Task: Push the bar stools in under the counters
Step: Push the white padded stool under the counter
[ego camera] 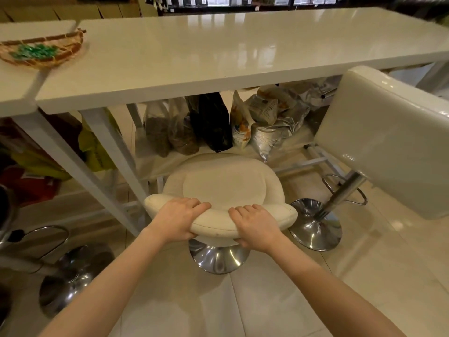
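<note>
Two bare forearms reach from six o'clock; the left hand [178, 218] and right hand [255, 227] each grip the low curved backrest of a cream bar stool [223, 188], fingers curled over its top, thumbs underneath. That stool stands at centre, just short of the white counter [218, 52]. Three stools show: a second stool [386, 144] at three o'clock, cut off by the frame, and only a chrome base [70, 276] at eight o'clock. Several bags [213, 122] under the counter are blurred. One basket [43, 51] sits at ten o'clock.
</note>
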Demonstrator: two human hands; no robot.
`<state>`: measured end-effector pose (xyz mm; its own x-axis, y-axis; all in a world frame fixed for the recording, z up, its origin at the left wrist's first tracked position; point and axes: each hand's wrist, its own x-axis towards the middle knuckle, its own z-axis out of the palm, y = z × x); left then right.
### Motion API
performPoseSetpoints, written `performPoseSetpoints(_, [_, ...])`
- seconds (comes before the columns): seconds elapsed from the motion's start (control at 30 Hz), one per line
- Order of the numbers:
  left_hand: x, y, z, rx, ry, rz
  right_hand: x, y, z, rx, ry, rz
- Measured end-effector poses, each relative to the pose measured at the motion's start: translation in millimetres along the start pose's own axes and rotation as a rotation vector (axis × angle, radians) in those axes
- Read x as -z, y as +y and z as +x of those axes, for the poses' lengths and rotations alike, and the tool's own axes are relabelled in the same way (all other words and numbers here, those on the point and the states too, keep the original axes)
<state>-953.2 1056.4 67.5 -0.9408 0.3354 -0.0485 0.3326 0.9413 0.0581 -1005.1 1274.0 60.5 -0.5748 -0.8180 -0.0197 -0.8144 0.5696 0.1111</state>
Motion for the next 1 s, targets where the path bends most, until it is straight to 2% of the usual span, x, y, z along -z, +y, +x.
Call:
performPoseSetpoints(0.1, [-2,5,7,0.003,-0.005,-0.016,-1,11,-1,0.021,0.005,0.035])
performPoseSetpoints(0.23, [-6,23,14,0.023,-0.002,-0.021,-6,32,-7,0.057,-0.066,0.046])
performPoseSetpoints(0.53, [-11,66,33,0.161,-0.002,0.001,-11,80,-15,0.184,-0.157,0.039])
performPoseSetpoints(0.77, [-13,97,48,0.269,0.019,-0.02,-14,114,-19,0.284,-0.145,0.029])
performPoseSetpoints(1.0, [-8,98,43,0.305,0.039,-0.045,-17,110,-16,0.309,-0.114,0.042])
